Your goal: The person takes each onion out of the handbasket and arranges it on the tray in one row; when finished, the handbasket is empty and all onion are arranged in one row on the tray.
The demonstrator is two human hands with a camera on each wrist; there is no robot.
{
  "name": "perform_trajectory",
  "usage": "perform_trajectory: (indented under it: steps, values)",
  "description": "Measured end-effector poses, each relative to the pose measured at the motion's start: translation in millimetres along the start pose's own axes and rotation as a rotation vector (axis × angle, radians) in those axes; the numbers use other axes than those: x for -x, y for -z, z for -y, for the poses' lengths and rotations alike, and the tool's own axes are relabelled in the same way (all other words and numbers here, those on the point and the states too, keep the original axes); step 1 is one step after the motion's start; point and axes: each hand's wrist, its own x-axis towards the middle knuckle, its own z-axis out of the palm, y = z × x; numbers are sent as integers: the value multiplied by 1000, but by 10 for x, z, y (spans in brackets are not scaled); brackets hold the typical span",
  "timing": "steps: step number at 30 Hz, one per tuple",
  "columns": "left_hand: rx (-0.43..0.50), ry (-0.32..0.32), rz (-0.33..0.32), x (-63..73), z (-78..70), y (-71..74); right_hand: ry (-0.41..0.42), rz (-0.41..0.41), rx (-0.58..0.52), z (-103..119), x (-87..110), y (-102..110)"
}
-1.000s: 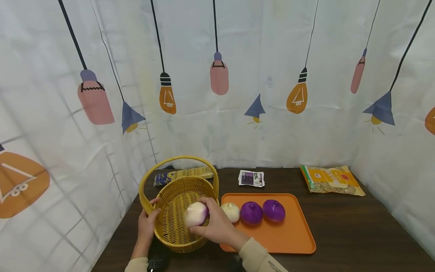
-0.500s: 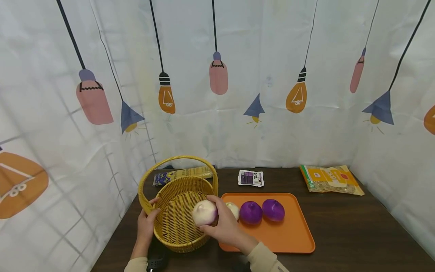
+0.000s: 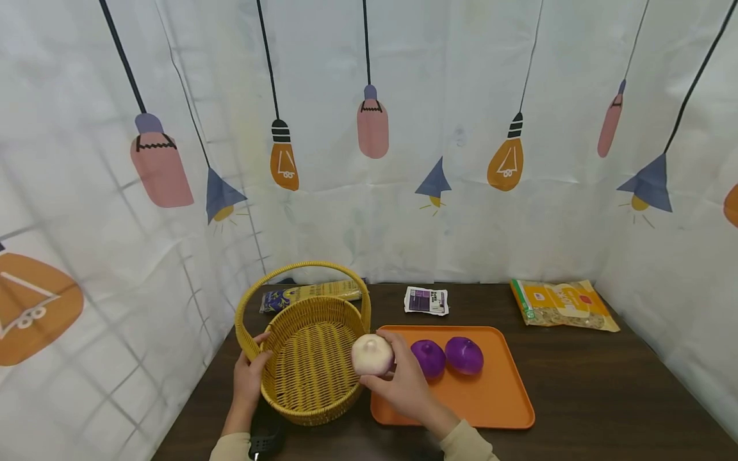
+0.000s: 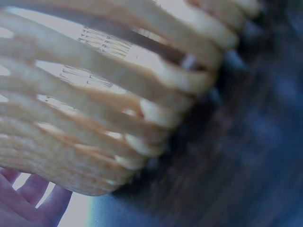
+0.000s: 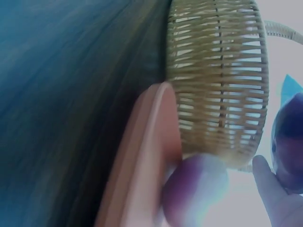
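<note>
My left hand [image 3: 248,378] grips the left rim of a yellow wicker basket [image 3: 311,410], near the base of its hoop handle. In the left wrist view, the basket's slatted side [image 4: 94,113] fills much of the picture, with fingers [image 4: 52,205] against its edge. My right hand [image 3: 409,387] holds a white-and-purple turnip [image 3: 371,354] between thumb and fingers, beside the basket's right rim and over the tray's left edge. Two purple-topped turnips [image 3: 464,356] lie on the orange tray [image 3: 490,403]. A purple-and-white turnip [image 5: 194,189] sits by the tray wall in the right wrist view.
Behind the basket lies a long yellow-and-blue packet [image 3: 311,294]. A small white-and-purple sachet [image 3: 426,300] is behind the tray. A yellow bag [image 3: 565,305] lies at the back right. A patterned curtain [image 3: 346,224] hangs around the dark table [image 3: 599,384].
My right hand has moved right with the turnip, from above the basket's inside to beside its right rim. It now covers the pale turnip on the tray. The left hand stays put.
</note>
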Motion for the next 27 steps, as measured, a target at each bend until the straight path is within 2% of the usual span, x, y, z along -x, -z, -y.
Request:
perform_trajectory:
  steps: [6,11,20,27]
  values:
    - [9,4,-8,-11,7,3,-3,-44,84,-96,48,138]
    - [6,7,-6,15,-6,9,6,-122,147,-166,101,267]
    - [11,14,6,9,-13,-4,-23,-222,13,-270,221,462]
    - [18,6,-4,7,-13,-19,55,-239,-96,-286,309,629]
